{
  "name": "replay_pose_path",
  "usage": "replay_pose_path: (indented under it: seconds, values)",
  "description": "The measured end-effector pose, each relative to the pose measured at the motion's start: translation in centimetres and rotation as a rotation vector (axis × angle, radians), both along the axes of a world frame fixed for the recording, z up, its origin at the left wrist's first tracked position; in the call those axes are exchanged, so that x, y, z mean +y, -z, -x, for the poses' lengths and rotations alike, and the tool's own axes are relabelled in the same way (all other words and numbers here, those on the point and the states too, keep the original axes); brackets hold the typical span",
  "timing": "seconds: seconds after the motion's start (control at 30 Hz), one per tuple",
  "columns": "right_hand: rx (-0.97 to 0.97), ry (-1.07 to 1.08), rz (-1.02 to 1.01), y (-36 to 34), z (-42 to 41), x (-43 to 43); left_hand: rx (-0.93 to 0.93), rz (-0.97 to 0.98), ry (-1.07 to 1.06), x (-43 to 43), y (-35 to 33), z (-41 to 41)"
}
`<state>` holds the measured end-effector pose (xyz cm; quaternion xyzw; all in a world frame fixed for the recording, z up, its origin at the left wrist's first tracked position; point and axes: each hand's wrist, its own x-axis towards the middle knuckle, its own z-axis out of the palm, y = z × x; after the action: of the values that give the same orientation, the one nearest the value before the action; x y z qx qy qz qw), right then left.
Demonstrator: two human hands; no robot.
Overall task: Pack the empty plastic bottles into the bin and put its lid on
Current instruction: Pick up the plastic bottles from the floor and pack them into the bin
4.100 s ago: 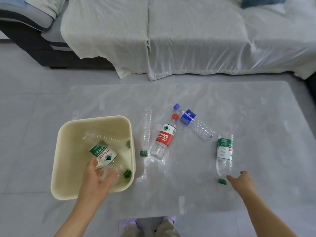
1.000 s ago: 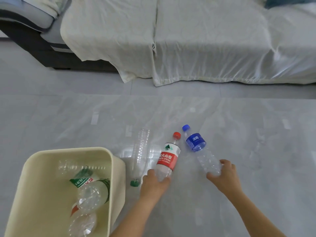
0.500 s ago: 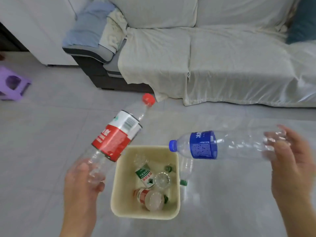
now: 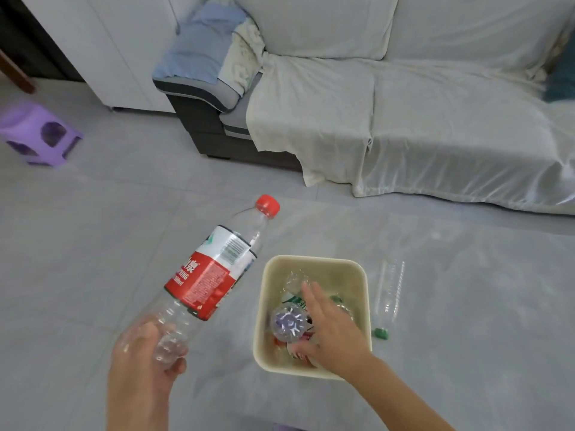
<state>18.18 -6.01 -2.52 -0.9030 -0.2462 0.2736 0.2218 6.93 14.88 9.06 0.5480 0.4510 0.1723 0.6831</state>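
Blue-label bottle's gone from right hand, now spread open over the bin, frame center. Left hand grips red-label bottle, lower left; label reads "RING". Clear bottle lies beside bin.

Setting: a home living room. Beyond both hands, a sofa draped in a loose white sheet spans the far side; folded blue cloth lies on its dark armrest, beyond the left hand. Far left of that hand, a small purple plastic stool sits on the floor. Floor is pale grey tile; a clear plastic sheet covers it under and to the right of the right hand. A white cabinet stands at far left.
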Motion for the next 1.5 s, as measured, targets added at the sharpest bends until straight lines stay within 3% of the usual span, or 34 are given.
replay_pose_path:
  seconds: [0.07, 0.17, 0.3, 0.47, 0.63, 1.0, 1.1, 1.2, 1.27, 1.37, 1.4, 1.43, 1.5]
  values:
    - [0.042, 0.166, -0.107, -0.2, 0.2, -1.2, -0.017, -0.014, 0.034, -0.1, -0.3, -0.2]
    - [0.002, 0.282, -0.101, -0.5, 0.2, -4.7, 0.026, -0.053, 0.115, -0.3, -0.1, -0.3]
    - [0.008, 0.433, -0.085, -0.8, 0.7, -9.6, 0.067, -0.251, 0.243, -1.4, 0.0, -0.8]
    - [-0.023, 0.574, -0.038, -1.0, 2.5, -13.6, 0.18, -0.577, 0.63, -4.2, -1.4, -2.7]
    - [0.03, 0.647, -0.014, -0.3, 3.7, -15.5, 0.317, -0.674, 0.985, -8.7, -1.5, -5.4]
    - [0.026, 0.602, -0.003, 0.2, 3.2, -16.4, 0.54, -0.829, 1.094, -12.4, -0.3, -9.3]
    - [0.045, 0.601, -0.001, 0.0, 3.5, -16.7, 0.552, -0.703, 0.946, -9.8, -1.1, -10.5]
    - [0.121, 0.692, -0.108, -0.2, 3.4, -16.1, 0.486, -0.389, 0.771, -6.8, -1.6, -10.6]
    - [0.272, 0.843, -0.336, -1.6, 2.2, -14.5, 0.471, -0.152, 0.774, -5.8, -1.2, -9.4]
    - [0.728, 1.051, -0.896, -4.9, -0.4, -11.6, 0.422, 0.122, 0.91, -5.6, 0.0, -6.7]
    - [0.802, 1.068, -1.026, -5.8, -1.2, -10.8, 0.392, 0.179, 0.94, -5.9, 0.5, -5.9]
    - [0.782, 1.054, -1.082, -6.6, -2.0, -10.1, 0.363, 0.199, 0.938, -6.1, 1.0, -5.4]
    - [0.519, 1.008, -1.039, -8.3, -3.3, -9.0, 0.322, 0.124, 0.869, -6.9, 2.2, -4.8]
